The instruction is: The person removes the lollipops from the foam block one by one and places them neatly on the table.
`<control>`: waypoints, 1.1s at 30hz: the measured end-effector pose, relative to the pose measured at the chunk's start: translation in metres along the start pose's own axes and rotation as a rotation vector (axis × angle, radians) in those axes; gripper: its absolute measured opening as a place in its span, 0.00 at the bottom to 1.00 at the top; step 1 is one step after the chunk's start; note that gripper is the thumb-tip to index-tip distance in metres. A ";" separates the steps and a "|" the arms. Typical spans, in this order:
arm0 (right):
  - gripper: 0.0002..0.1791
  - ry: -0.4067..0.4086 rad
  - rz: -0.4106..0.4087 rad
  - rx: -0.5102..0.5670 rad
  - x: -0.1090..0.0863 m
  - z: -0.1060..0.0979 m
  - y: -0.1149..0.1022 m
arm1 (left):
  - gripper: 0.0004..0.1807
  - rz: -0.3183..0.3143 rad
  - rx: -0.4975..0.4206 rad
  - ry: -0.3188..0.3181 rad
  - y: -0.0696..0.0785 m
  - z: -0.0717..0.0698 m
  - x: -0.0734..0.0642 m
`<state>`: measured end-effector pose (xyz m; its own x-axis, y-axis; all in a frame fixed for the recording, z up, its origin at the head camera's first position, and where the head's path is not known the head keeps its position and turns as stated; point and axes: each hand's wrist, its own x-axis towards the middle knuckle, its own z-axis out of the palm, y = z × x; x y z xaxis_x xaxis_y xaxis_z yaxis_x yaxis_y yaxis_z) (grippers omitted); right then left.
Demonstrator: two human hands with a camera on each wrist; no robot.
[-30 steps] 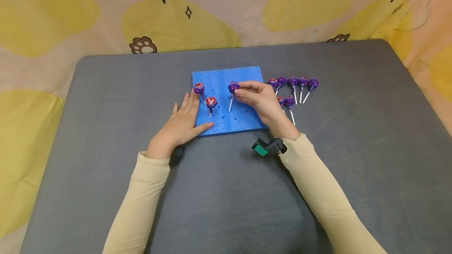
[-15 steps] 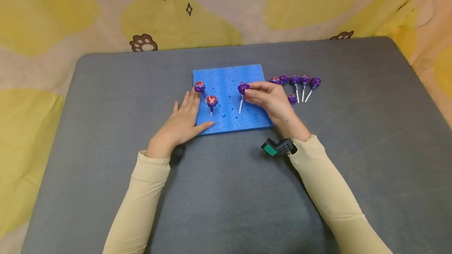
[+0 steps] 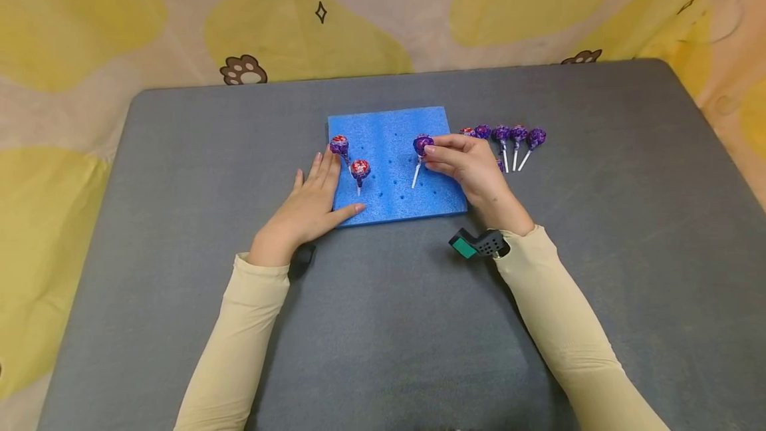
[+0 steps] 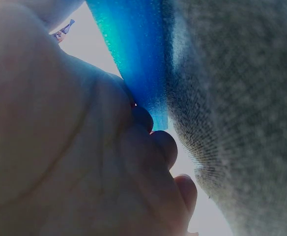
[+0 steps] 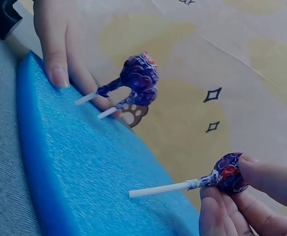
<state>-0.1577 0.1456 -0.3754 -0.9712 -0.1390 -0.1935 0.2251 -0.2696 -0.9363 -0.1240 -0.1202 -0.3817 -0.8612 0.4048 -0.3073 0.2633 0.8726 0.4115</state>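
Note:
In the head view a blue foam board with small holes lies flat on the table. My left hand rests along its left edge, fingers straight and thumb over the near left corner. Two wrapped lollipops stand in the board beside that hand: a rear one and a nearer one, both red and purple. My right hand pinches a purple lollipop by its wrapped head, between thumb and fingers. Its white stick points down over the board's right half, the bare end showing in the right wrist view.
Several more lollipops lie on the grey table right of the board, some partly hidden behind my right hand. A patterned yellow and pale cloth hangs behind the table's far edge. A black device sits at my right wrist.
My right hand has carried the pinched lollipop rightward over the board, from near its middle to its right half. The left hand has stayed in place on the board's edge.

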 end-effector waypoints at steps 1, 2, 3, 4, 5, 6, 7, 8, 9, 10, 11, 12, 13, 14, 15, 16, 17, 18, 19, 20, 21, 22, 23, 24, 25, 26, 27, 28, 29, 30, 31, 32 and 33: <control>0.10 -0.001 0.001 0.003 0.000 -0.001 -0.001 | 0.52 0.001 0.000 0.000 0.000 0.000 0.000; 0.10 -0.002 0.003 0.007 -0.001 -0.003 -0.002 | 0.52 0.002 -0.001 0.000 0.000 0.000 0.000; 0.09 0.001 0.004 0.006 -0.001 -0.004 -0.003 | 0.52 0.004 -0.002 -0.001 0.000 0.000 0.000; 0.09 0.004 0.006 0.008 -0.002 -0.005 -0.004 | 0.51 0.006 -0.003 0.001 0.001 0.000 0.000; 0.09 0.005 0.006 0.011 -0.002 -0.006 -0.006 | 0.51 0.008 -0.001 0.001 0.001 -0.001 0.000; 0.08 0.008 0.007 0.010 -0.003 -0.008 -0.007 | 0.51 0.009 0.000 0.001 0.001 -0.001 0.000; 0.08 0.013 0.008 0.006 -0.004 -0.009 -0.008 | 0.51 0.011 0.003 0.000 0.001 -0.001 0.000; 0.08 0.019 0.008 0.003 -0.005 -0.010 -0.009 | 0.51 0.012 0.004 -0.001 0.001 0.000 0.000; 0.07 0.022 0.009 0.004 -0.006 -0.012 -0.010 | 0.51 0.013 0.004 0.000 0.001 0.000 -0.001; 0.07 0.025 0.008 0.003 -0.007 -0.013 -0.011 | 0.52 0.013 0.006 0.000 0.001 0.000 0.000; 0.07 0.028 0.007 0.003 -0.008 -0.015 -0.011 | 0.52 0.013 0.005 0.001 0.001 0.000 -0.001; 0.07 0.028 0.008 0.003 -0.009 -0.017 -0.012 | 0.52 0.013 0.004 0.002 0.001 0.000 -0.001; 0.07 0.025 0.007 0.012 -0.009 -0.018 -0.012 | 0.52 0.012 0.002 0.004 0.001 0.000 -0.001; 0.07 0.022 0.007 0.017 -0.010 -0.020 -0.012 | 0.52 0.010 0.000 0.006 0.001 0.000 -0.001; 0.07 0.018 0.007 0.019 -0.011 -0.022 -0.012 | 0.52 0.010 0.000 0.007 0.001 0.001 0.000; 0.08 0.019 0.006 0.020 -0.011 -0.023 -0.013 | 0.52 0.009 0.001 0.007 0.001 0.001 0.000; 0.09 0.015 0.009 0.030 -0.011 -0.025 -0.013 | 0.52 0.009 0.002 0.007 0.001 0.001 0.000; 0.09 0.011 0.010 0.039 -0.011 -0.027 -0.013 | 0.52 0.008 0.001 0.005 0.001 0.001 0.000; 0.10 0.009 0.011 0.047 -0.011 -0.029 -0.014 | 0.52 0.008 0.003 0.004 0.000 0.001 -0.001; 0.10 0.007 0.011 0.047 -0.012 -0.030 -0.014 | 0.52 0.009 0.003 0.003 0.000 0.001 -0.001; 0.10 0.002 0.010 0.052 -0.012 -0.033 -0.015 | 0.52 0.009 0.001 0.002 0.000 0.002 -0.001; 0.10 -0.004 0.008 0.056 -0.012 -0.035 -0.016 | 0.52 0.008 -0.001 0.001 -0.001 0.002 -0.001; 0.10 -0.013 0.006 0.060 -0.012 -0.038 -0.018 | 0.52 0.008 -0.002 0.001 -0.001 0.002 -0.001; 0.10 -0.023 0.004 0.058 -0.012 -0.041 -0.019 | 0.52 0.007 -0.004 0.000 -0.001 0.002 -0.001; 0.10 -0.035 0.000 0.057 -0.012 -0.044 -0.021 | 0.52 0.007 -0.004 0.002 -0.001 0.002 -0.001; 0.10 -0.045 0.000 0.049 -0.012 -0.048 -0.023 | 0.52 0.007 -0.005 0.001 -0.001 0.002 -0.001; 0.10 -0.057 -0.003 0.042 -0.012 -0.052 -0.025 | 0.52 0.007 -0.004 0.001 -0.001 0.002 -0.001; 0.10 -0.064 -0.004 0.035 -0.013 -0.057 -0.027 | 0.52 0.007 -0.003 0.000 -0.001 0.002 -0.001; 0.11 -0.067 -0.004 0.034 -0.013 -0.062 -0.029 | 0.52 0.008 -0.002 0.000 -0.001 0.002 -0.001; 0.10 -0.067 -0.003 0.033 -0.014 -0.067 -0.031 | 0.51 0.009 -0.001 0.000 -0.001 0.002 -0.001; 0.10 -0.061 -0.002 0.028 -0.014 -0.072 -0.033 | 0.51 0.011 0.000 0.001 -0.001 0.002 -0.001; 0.09 -0.048 0.000 0.022 -0.015 -0.077 -0.035 | 0.51 0.012 0.000 0.001 -0.001 0.002 -0.001; 0.08 -0.033 -0.001 0.024 -0.016 -0.082 -0.036 | 0.51 0.013 -0.001 0.002 -0.001 0.002 -0.001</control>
<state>-0.1570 0.2359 -0.3624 -0.9684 -0.1703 -0.1822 0.2262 -0.2921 -0.9292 -0.1228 -0.1212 -0.3834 -0.8586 0.4155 -0.3005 0.2738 0.8670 0.4163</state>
